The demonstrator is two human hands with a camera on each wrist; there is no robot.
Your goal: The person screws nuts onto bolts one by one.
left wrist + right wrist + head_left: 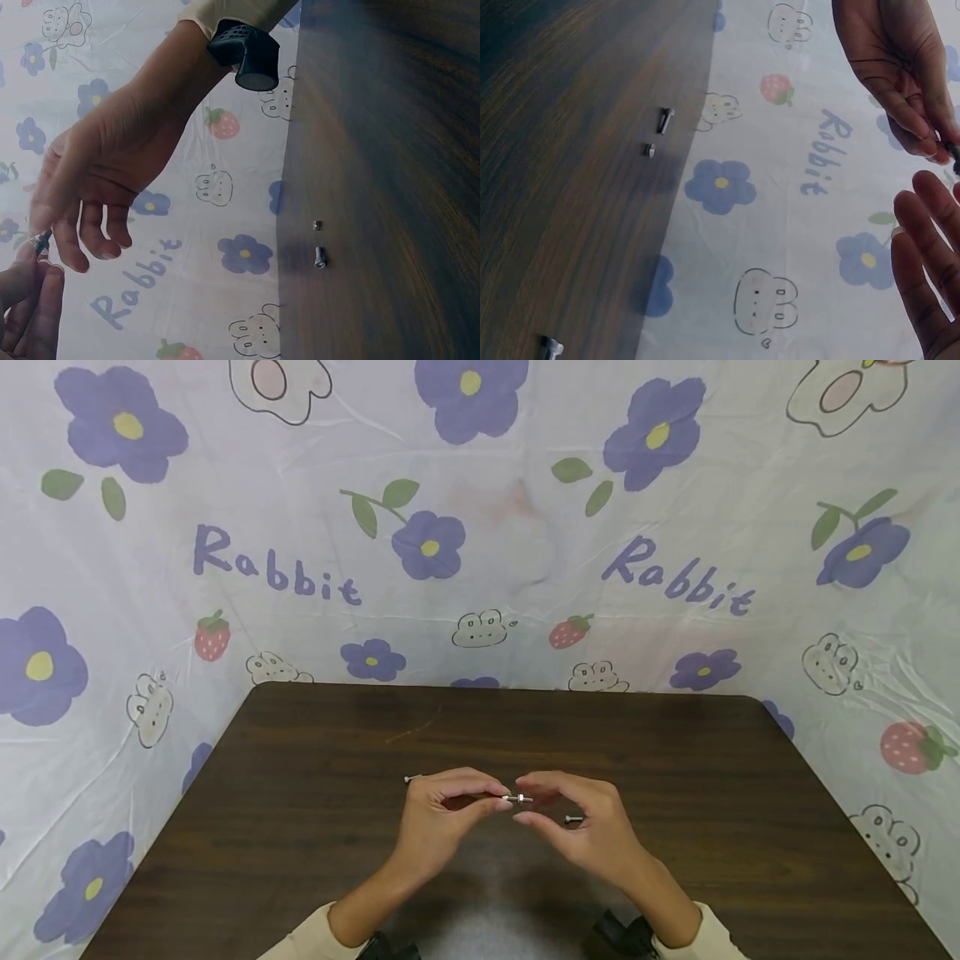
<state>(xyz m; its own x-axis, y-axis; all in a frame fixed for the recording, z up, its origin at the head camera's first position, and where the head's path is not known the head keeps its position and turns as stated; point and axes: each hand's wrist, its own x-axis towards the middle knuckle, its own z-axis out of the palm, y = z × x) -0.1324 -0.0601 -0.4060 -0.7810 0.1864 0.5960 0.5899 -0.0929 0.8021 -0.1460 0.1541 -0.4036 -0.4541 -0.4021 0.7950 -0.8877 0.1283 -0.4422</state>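
My left hand [438, 814] pinches a small silver bolt [510, 797] between thumb and fingertips, holding it level above the table. A nut [521, 798] sits on the bolt's shank, with the end sticking out past it to the right. Around that end my right hand [592, 822] holds its thumb and index finger apart, touching neither bolt nor nut as far as the head view shows. The right wrist view shows the left hand [900, 67] with the dark bolt [954, 154] at the frame edge, and the right hand's spread fingers [922, 255] below.
On the dark wooden table [315, 827] lie a bolt [411, 778] beside the left hand and another bolt [573, 818] seen within the right hand's gap. A loose nut [649, 150] lies near a bolt [665, 120]. A patterned cloth [525, 543] hangs behind the table.
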